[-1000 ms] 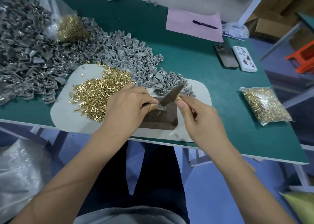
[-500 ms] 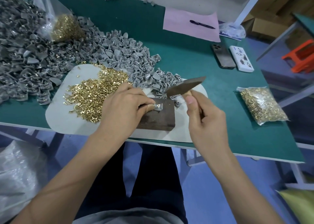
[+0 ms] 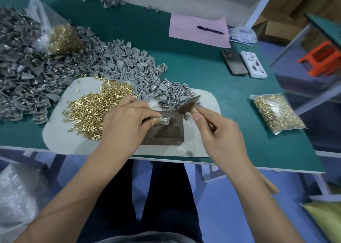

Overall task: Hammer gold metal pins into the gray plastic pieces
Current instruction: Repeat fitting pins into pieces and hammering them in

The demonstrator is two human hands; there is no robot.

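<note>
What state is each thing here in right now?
Left hand: pinching the gray piece on the block.
Right hand: gripping the hammer, raised.
Sealed pin bag: lying flat.
Pen: lying on pink paper.
Phone: face down.

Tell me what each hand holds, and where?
Left hand pinches a gray piece by its near edge; right hand grips the hammer by its wooden handle.

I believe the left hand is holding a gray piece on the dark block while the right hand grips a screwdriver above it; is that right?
Not quite: the head view shows the right hand gripping a hammer, not a screwdriver. The left hand does hold the gray piece on the dark block.
</note>
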